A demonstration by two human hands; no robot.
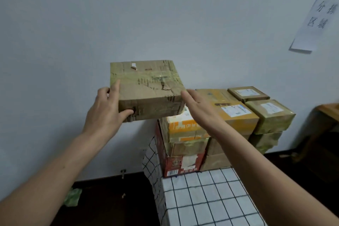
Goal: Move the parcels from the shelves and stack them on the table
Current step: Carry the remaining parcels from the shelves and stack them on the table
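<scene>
The brown parcel is held flat in the air, its long side running from 9 to 3 o'clock. The left hand grips its near left corner. The right hand is flat, with straight fingers at the parcel's right side. Piled boxes sit at 4 o'clock on a checked table. A paper sign hangs on the white wall at 2 o'clock.

The light was soft, even and rather dim, giving the wall a cool grey-blue cast, while the floor beside the table lay almost black. A faint sheen showed on the tape across the raised parcel, with only a weak shadow beneath it. The wide lens bent the paper sign at the upper right and stretched the forearms at the bottom corners, and print on the labels was too soft to read.
</scene>
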